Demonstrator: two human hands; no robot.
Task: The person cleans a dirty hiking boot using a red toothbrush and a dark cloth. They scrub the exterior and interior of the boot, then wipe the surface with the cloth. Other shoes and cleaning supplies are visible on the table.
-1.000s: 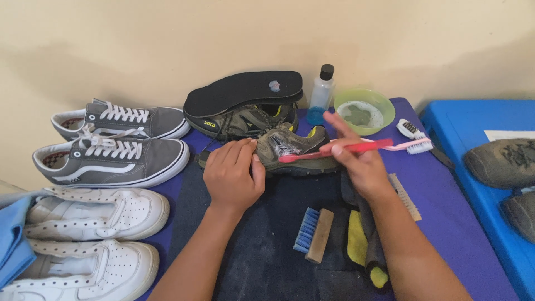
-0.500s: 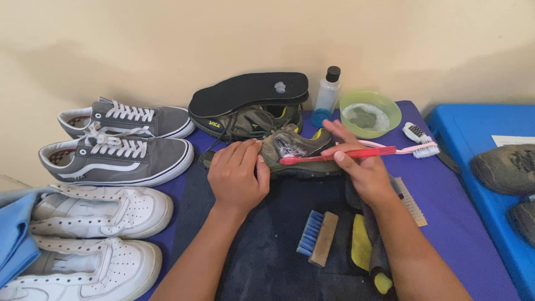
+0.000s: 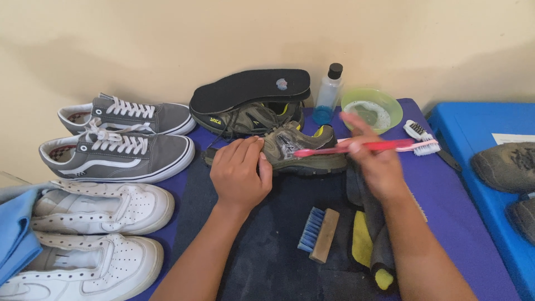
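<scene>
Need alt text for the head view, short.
A person's left hand steadies an olive hiking shoe on a dark mat while the right hand scrubs it with a pink toothbrush. Grey sneakers and white sneakers lie left.

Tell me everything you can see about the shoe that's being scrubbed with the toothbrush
The shoe is a low olive-brown hiking shoe with yellow accents, dark laces and a thick dark sole. It lies on a dark mat, toe toward the person's left. The upper looks like worn suede and mesh, with a whitish soapy patch on its side. The left hand grips its toe end, covering that part. The right hand, blurred, holds a red toothbrush with its head against the soapy patch. Its mate sits behind it.
</scene>
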